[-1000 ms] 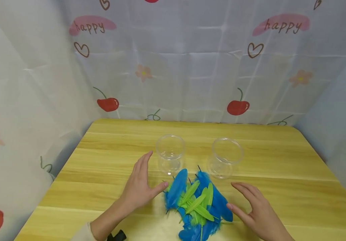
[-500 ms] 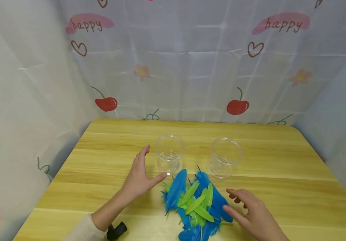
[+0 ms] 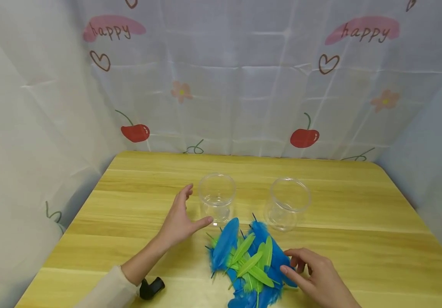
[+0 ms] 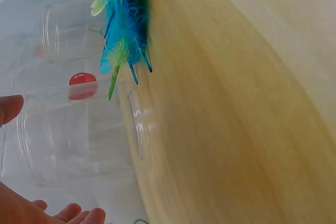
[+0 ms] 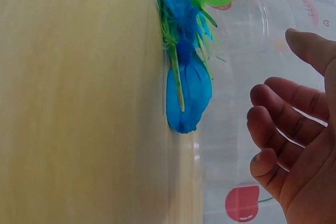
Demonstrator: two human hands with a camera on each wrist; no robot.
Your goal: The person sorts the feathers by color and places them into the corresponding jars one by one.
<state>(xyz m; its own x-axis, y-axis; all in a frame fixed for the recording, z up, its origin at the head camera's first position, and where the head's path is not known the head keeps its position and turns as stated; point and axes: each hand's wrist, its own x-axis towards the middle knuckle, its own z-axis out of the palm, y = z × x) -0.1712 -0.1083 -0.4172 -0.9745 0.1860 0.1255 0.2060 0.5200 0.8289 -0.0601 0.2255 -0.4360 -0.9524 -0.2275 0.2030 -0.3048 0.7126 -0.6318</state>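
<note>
A loose pile of blue feathers [image 3: 225,246] and green feathers [image 3: 250,262] lies on the table near its front. Behind it stand two clear plastic cups, the left cup [image 3: 217,191] and the right cup [image 3: 289,197], both upright. My left hand [image 3: 177,222] is just left of the left cup, thumb and fingers spread apart; in the left wrist view nothing is gripped. Above the right edge of the pile is my right hand [image 3: 318,273], its fingers loosely bent. The right wrist view shows that hand [image 5: 302,135] apart from the feathers, with nothing in its grasp.
A short black object [image 3: 152,288] sits by the left sleeve [image 3: 111,286]. The wooden table [image 3: 359,205] is enclosed by white printed curtains [image 3: 236,94] at the back and both sides.
My left hand has shifted slightly up and left, towards the left cup's side. My right hand has moved left and down over the pile's edge, its fingers bending more. Feathers and cups stay put.
</note>
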